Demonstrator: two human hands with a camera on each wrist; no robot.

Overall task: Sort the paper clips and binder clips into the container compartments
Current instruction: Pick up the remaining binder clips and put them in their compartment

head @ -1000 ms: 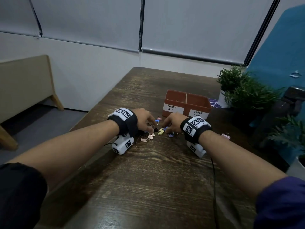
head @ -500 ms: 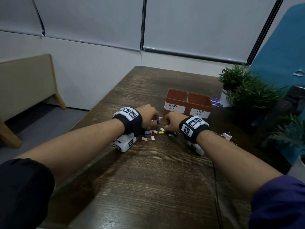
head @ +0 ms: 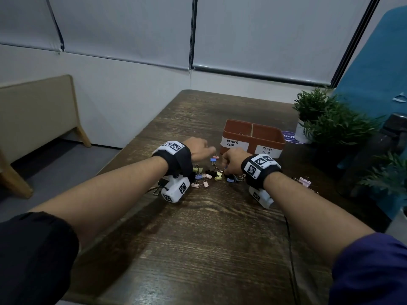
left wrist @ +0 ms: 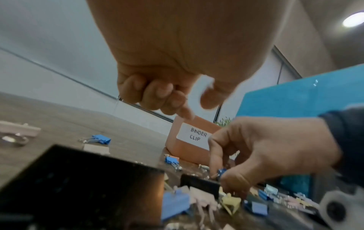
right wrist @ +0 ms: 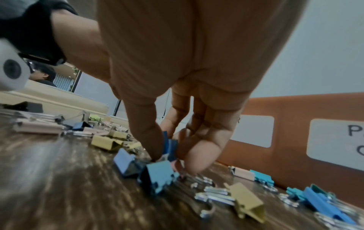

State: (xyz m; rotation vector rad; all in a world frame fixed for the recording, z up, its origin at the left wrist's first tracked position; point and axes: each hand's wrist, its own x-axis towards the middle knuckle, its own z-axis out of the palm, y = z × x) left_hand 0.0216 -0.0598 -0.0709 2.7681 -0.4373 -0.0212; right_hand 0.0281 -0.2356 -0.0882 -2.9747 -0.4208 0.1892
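Note:
An orange two-part container (head: 264,140) labelled BINDER CLIP and PAPER CLIP stands on the dark wooden table (head: 209,238). Several coloured binder clips (head: 209,175) lie in a pile in front of it. My right hand (head: 224,168) reaches down into the pile. Its thumb and fingers pinch a dark blue binder clip (right wrist: 169,147), which still touches the other clips. My left hand (head: 207,149) hovers above the pile, near the container's BINDER CLIP label (left wrist: 198,136). Three of its fingers are curled into the palm (left wrist: 157,95); I cannot tell if they hold anything.
A pink clip (head: 305,181) lies apart to the right of my right wrist, and a black clip (head: 161,183) lies beside the left wrist camera. Potted plants (head: 326,119) stand at the table's right edge behind the container. A cable (head: 290,249) runs along the table on the right.
My left hand has lifted out of the pile and moved forward toward the container. My right hand stayed low in the pile and closed its pinch on the blue clip.

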